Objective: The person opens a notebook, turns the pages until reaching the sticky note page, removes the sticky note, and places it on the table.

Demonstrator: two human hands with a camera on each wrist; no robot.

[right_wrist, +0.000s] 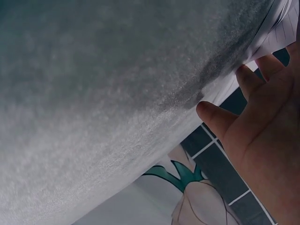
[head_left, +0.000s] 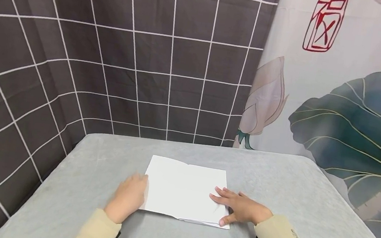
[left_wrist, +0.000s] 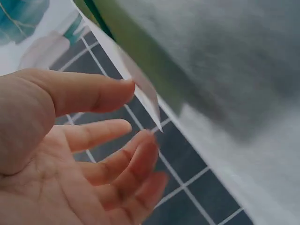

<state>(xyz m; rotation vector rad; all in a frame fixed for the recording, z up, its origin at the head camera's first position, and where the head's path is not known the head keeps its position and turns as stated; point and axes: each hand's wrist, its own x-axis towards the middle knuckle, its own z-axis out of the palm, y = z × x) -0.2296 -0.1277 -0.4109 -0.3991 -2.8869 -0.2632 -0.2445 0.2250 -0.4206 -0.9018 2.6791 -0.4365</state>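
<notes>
An open notebook (head_left: 183, 189) with white pages lies flat on the table, its fold running roughly down the middle. At its left edge is my left hand (head_left: 128, 195). In the left wrist view the thumb (left_wrist: 101, 93) meets the edge of a white leaf (left_wrist: 140, 84), while the loosely bent fingers (left_wrist: 124, 171) stand apart from the thumb. My right hand (head_left: 241, 208) rests on the right page near its edge, fingers spread. The right wrist view shows lined paper (right_wrist: 279, 37) beside the fingers of the right hand (right_wrist: 267, 126).
A grey cloth covers the table (head_left: 106, 164). Behind and to the left hangs a dark curtain (head_left: 152, 54) with white grid lines. A pale curtain (head_left: 352, 83) with a lotus print hangs behind and to the right.
</notes>
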